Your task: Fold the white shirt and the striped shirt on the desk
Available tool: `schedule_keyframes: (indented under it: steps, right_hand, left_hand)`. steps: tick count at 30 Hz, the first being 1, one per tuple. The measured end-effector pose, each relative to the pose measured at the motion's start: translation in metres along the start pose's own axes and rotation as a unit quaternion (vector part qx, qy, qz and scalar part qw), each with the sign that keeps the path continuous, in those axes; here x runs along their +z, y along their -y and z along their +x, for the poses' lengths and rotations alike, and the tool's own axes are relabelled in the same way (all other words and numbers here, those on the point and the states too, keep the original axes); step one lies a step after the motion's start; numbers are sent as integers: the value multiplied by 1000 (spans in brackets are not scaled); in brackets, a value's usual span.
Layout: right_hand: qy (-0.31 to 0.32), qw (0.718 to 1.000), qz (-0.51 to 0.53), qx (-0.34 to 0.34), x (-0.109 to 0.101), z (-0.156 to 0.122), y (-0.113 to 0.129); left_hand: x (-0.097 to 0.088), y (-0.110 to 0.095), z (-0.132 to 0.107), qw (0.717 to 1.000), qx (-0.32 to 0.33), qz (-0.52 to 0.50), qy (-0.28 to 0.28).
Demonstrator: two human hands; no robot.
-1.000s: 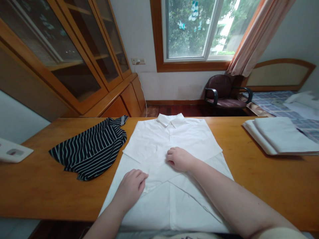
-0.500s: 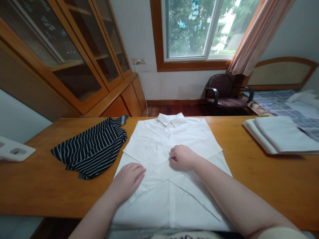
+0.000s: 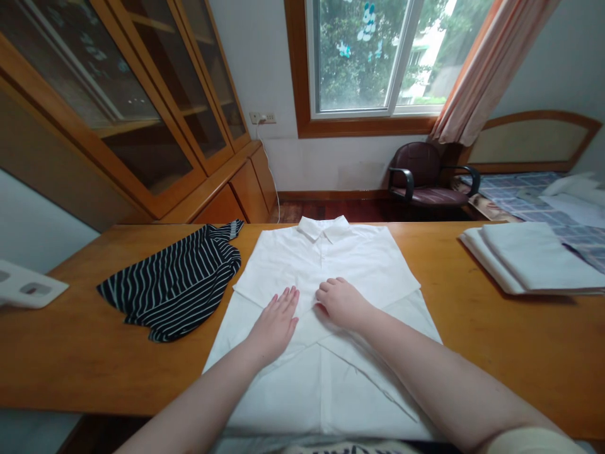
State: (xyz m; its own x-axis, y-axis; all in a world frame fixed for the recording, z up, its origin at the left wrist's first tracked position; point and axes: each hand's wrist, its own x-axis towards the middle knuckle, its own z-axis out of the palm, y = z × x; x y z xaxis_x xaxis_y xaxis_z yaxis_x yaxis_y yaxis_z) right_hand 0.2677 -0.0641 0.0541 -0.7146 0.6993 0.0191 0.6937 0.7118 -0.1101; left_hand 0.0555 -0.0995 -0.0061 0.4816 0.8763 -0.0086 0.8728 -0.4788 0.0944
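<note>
The left hand (image 3: 274,326) is moving up and inward across the white collared shirt (image 3: 326,258). Compared with the moments just before, it is leaving the lower left of the garment and settling near the middle, with its palm down and its fingers spread open and pressing flat on the cloth. The right hand (image 3: 343,304) is staying close to the centre, just beside the left one, resting on the shirt with its fingers loosely curled; whether it is pinching any fabric cannot be told from this view. The two hands are now working close together where the folded flaps of the shirt meet and overlap, and the cloth under them is lying smooth. The shirt is sitting squarely on the bench (image 3: 70,359), face down or face up being hard to judge, with its collar towards the far edge and its lower part running to the near edge. To the left, a dark striped garment (image 3: 170,284) is lying in a loose heap, well within reach but untouched, and a white plastic object (image 3: 26,287) is sitting at the far left. To the right, a stack of folded white cloth (image 3: 534,255) is lying at the bench's edge, apart from the shirt and the hands.
</note>
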Motion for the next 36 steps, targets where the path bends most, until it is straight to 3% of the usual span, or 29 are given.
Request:
schedule_keyframes:
  steps: [6,11,16,21,30,33,36]
  right_hand:
    - [33,998,18,-50,7,-7,36]
    - [98,995,9,19,10,-9,39]
    - [158,980,25,118,0,-12,33]
    - [174,971,30,160,-9,-14,23]
    - [143,961,16,234,-13,-8,14]
    - [38,982,13,183,-3,-5,16]
    - [-51,995,39,81,18,0,15]
  left_hand:
    - [1,1,1,1000,2,8,-2]
    - [0,0,1,1000,2,9,-5]
    - [-4,-2,0,1000,-5,-1,8]
    - [-7,-2,0,1000,0,-2,14]
    - [-5,1,-1,1000,6,-8,8]
    - [-3,1,-1,1000,6,-6,10]
    - [0,1,-1,1000,3,-2,-6]
